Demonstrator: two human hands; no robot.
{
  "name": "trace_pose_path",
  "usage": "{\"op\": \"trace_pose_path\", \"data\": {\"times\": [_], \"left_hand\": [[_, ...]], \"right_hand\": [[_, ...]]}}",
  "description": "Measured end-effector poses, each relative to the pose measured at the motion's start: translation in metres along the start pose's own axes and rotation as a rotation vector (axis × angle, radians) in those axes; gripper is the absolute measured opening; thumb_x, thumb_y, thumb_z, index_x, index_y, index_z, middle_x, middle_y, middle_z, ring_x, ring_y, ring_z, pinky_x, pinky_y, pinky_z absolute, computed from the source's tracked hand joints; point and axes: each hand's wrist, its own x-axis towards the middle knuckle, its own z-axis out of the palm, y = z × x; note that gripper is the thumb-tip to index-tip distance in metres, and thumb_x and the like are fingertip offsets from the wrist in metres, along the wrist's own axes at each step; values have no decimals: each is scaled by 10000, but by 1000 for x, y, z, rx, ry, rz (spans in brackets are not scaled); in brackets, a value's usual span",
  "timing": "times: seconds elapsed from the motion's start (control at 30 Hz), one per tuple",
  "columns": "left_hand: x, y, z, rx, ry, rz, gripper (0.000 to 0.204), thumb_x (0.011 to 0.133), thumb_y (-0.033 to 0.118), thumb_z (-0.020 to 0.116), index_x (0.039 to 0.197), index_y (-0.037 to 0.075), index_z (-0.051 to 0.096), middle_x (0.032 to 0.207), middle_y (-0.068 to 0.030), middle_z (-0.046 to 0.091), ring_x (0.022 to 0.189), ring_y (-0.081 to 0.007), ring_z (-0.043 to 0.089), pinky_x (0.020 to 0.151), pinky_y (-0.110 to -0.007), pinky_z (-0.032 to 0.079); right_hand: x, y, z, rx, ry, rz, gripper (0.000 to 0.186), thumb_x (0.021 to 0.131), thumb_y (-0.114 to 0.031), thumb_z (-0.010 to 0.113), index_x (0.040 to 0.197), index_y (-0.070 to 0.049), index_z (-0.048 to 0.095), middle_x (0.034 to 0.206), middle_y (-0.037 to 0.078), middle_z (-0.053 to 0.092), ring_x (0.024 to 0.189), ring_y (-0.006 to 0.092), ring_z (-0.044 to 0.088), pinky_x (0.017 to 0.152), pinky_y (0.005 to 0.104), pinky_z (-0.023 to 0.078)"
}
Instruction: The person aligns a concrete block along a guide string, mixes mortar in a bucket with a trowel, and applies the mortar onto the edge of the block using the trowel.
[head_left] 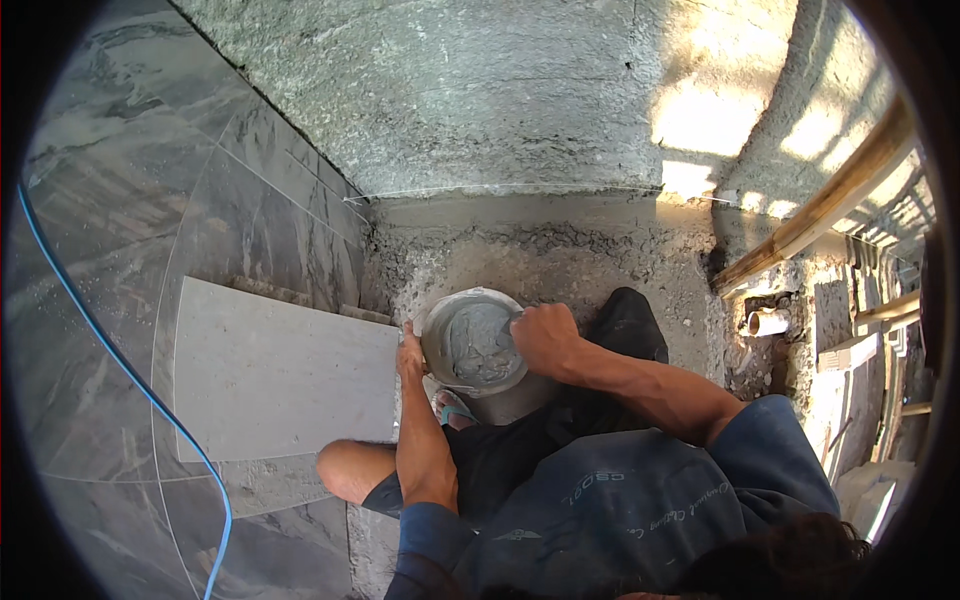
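Note:
A round bucket [432,372] stands on the rough floor in front of me, with wet grey mortar [478,340] inside. My left hand [411,352] is closed on the bucket's left rim, its fingers partly hidden. Over the right rim, my right hand [545,340] is a fist around what looks like a trowel; a sliver of grey blade shows beside the fingers, and the handle is hidden by the hand. Left of the bucket, close to my left hand, lies a large pale grey tile [285,370], plain side up.
Dark marbled tiles [110,300] cover the floor at left, crossed by a blue hose or cable [130,375]. A rough plastered wall [480,100] rises ahead, with a string [520,186] along its foot. A wooden pole [820,210] leans at right, near a pipe end [768,322].

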Motion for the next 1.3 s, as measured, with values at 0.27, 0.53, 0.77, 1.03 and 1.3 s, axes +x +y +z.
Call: {"op": "trace_pose_path", "data": {"times": [0.27,0.53,0.77,1.03,1.3], "left_hand": [[-21,18,5,-146,-51,-100,965,926,787,312,1297,-45,629,1316,-226,603,1044,-503,636,816,-564,558],[-35,51,-4,495,546,196,756,940,654,464,1427,81,531,1325,-290,595,1218,-495,566,1069,-581,400],[-170,173,-73,462,429,648,508,965,455,580,1205,10,631,1086,-268,704,1097,-436,652,922,-493,505],[-191,115,-119,648,187,640,432,962,400,624,1183,29,649,1075,-237,721,1068,-422,670,913,-493,510],[-217,122,-125,637,84,705,439,992,437,575,1217,64,626,1046,-221,725,1046,-427,672,909,-481,510]], "right_hand": [[33,-40,-12,-15,49,-50,166,833,-172,668,904,-81,788,918,117,756,867,261,749,685,396,581],[25,-35,-13,44,34,-23,183,865,-179,654,954,-84,782,925,110,757,883,263,752,694,380,593],[50,-48,-20,-60,-9,-30,190,872,-175,653,966,-80,788,929,101,762,846,263,757,679,358,600],[114,-52,62,21,-11,10,231,791,-160,728,995,-71,788,1066,133,756,988,266,742,762,352,602],[123,-49,61,-4,-67,122,286,815,-292,737,1002,-80,785,1037,136,750,978,307,728,796,452,580]]}}
